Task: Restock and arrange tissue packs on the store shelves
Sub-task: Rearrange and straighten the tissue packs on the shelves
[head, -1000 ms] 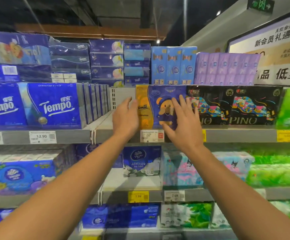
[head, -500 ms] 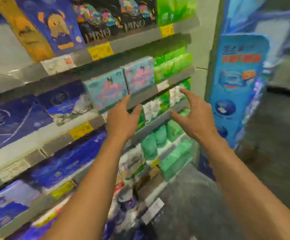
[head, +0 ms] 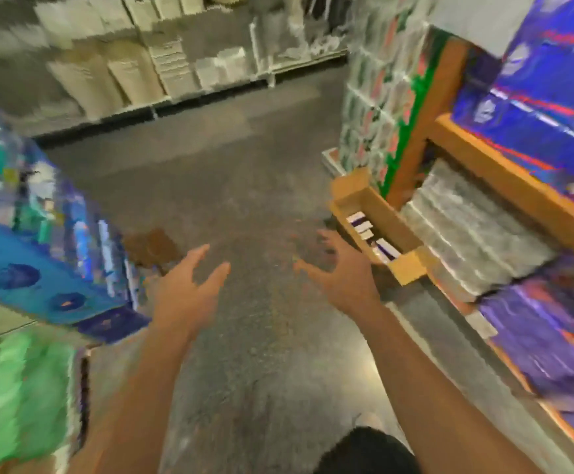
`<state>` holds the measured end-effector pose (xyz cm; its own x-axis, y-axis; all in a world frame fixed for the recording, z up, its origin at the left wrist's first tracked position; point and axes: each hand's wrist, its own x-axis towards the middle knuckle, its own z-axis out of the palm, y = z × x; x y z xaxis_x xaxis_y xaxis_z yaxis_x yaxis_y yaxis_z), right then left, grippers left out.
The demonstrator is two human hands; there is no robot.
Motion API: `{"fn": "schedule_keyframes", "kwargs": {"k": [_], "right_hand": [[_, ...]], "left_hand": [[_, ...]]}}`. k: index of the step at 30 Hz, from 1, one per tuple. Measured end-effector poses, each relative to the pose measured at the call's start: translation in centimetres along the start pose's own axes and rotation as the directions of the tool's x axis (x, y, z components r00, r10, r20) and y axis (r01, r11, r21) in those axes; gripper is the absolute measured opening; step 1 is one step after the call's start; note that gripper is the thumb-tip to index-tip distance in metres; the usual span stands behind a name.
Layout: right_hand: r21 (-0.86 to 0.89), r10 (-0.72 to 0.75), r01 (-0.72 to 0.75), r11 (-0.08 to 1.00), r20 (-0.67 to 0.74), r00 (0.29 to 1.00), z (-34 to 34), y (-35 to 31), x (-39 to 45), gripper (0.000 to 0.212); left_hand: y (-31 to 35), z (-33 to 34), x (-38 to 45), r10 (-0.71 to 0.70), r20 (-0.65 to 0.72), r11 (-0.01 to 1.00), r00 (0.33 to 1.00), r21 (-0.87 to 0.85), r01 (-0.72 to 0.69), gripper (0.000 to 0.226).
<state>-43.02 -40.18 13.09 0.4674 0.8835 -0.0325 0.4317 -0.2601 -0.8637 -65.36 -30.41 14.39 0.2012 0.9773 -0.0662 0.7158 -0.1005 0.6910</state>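
The view is blurred by motion and looks down an aisle floor. My left hand is stretched forward over the floor, fingers spread, holding nothing. My right hand is also out in front with loosely bent fingers, empty, just left of an open cardboard box on the floor. That box holds several small white and purple packs. Green tissue packs lie at the lower left below a blue display stand.
A wooden-framed shelf on the right carries blue and purple packs, with clear-wrapped white rolls beneath. Stacked green-and-white packs stand at its end. Pale goods line the far shelves. Grey floor runs between.
The view has swung right, away from the tissue shelves, to the aisle floor and the cardboard box. Both hands left the shelf and stay empty, held out in front.
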Motion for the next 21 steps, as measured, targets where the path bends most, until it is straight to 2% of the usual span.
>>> {"fn": "schedule_keyframes", "kwargs": {"k": [4,8,10,13,16,21], "right_hand": [[0.120,0.223,-0.209,0.971,-0.111,0.969,-10.2,8.7,3.3,0.076],[0.173,0.379,-0.346,0.922,-0.218,0.899,-18.0,14.7,7.1,0.065],[0.183,0.420,-0.383,0.906,-0.266,0.868,-20.2,17.4,9.6,0.058],[0.218,0.502,-0.456,0.863,-0.269,0.822,-20.8,20.9,14.0,0.053],[0.317,0.598,-0.522,0.791,-0.226,0.769,-19.2,23.9,20.4,0.045],[0.382,0.708,-0.613,0.692,-0.194,0.679,-14.7,30.5,33.8,0.053]], "left_hand": [[8.7,12.9,4.8,0.085,0.200,0.996,0.976,0.011,-0.089,0.056],[16.4,23.1,8.4,0.144,0.383,0.990,0.913,-0.052,-0.134,0.051],[18.9,26.8,10.7,0.145,0.419,0.989,0.896,-0.081,-0.123,0.049],[21.2,31.4,15.5,0.132,0.454,0.990,0.881,-0.103,-0.095,0.044],[21.6,36.0,22.2,0.121,0.522,0.993,0.844,-0.060,-0.105,0.050],[20.9,45.6,36.0,0.092,0.639,0.994,0.763,-0.010,-0.111,0.050]]}}
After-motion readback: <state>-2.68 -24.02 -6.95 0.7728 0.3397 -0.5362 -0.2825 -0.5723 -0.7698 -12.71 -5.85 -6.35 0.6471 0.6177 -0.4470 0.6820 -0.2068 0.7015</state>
